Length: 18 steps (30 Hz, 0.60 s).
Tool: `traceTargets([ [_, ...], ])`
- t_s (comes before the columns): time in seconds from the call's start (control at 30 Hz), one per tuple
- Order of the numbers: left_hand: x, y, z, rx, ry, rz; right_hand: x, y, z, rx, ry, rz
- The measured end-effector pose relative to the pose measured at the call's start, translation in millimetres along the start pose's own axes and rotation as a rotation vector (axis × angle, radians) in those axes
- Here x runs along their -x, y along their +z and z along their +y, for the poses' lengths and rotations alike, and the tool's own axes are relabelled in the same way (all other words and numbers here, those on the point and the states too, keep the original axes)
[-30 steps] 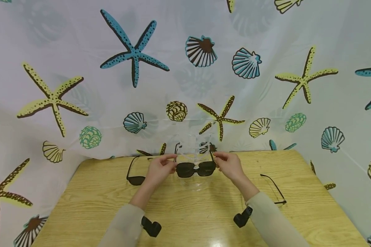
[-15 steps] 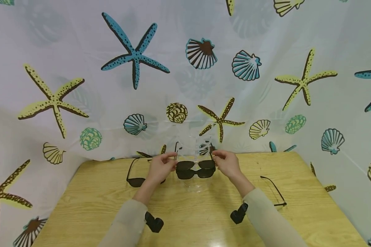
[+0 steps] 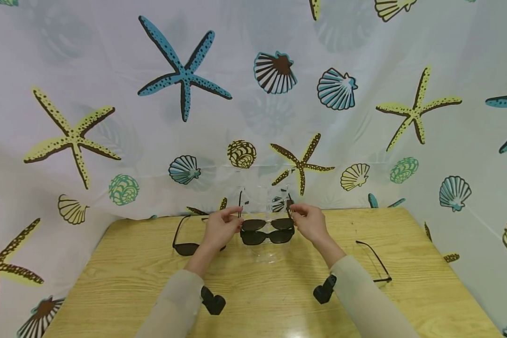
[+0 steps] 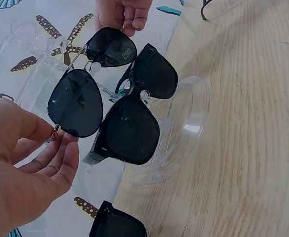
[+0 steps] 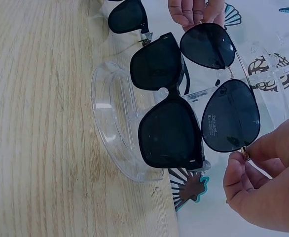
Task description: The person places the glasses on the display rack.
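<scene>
- Thin metal-framed dark aviator sunglasses (image 4: 77, 104): at clear plastic stand (image 4: 199, 111), above racked thick black-framed sunglasses (image 4: 133, 131). Seating: can't tell.
- Left hand (image 3: 221, 228), right hand (image 3: 310, 223): each pinching a side, not released.
- Unracked, on pale wood table (image 3: 257, 295): dark-lensed black sunglasses (image 3: 187, 249), thin black-framed glasses (image 3: 380, 260).

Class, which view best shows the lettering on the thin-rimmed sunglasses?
The right wrist view: there the lettering on the thin-rimmed sunglasses is large enough to read "Polarized". The left wrist view shows it only as small, pale, unreadable marks; the head view shows the pair small and dark, no lettering discernible.
</scene>
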<state>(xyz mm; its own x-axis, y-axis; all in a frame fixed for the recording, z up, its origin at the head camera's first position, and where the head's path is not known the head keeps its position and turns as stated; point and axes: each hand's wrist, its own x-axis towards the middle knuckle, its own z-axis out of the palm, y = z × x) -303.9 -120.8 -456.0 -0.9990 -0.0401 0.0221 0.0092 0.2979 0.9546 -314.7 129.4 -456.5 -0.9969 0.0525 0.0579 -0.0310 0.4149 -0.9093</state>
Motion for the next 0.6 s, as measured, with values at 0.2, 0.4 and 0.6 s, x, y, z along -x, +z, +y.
traceTargets([
  [0.2,-1.6,0.2,-1.9,0.000,0.013,-0.009,-1.0,0.7,1.1,0.012,-0.009,0.002],
  [0.4,-2.6,0.2,-3.2,0.006,0.026,-0.019,-1.2,1.4,3.5,0.019,-0.014,0.001],
  [0.6,-2.4,0.2,-4.0,-0.004,0.037,-0.021,-0.9,1.6,4.1,0.014,-0.016,0.003],
])
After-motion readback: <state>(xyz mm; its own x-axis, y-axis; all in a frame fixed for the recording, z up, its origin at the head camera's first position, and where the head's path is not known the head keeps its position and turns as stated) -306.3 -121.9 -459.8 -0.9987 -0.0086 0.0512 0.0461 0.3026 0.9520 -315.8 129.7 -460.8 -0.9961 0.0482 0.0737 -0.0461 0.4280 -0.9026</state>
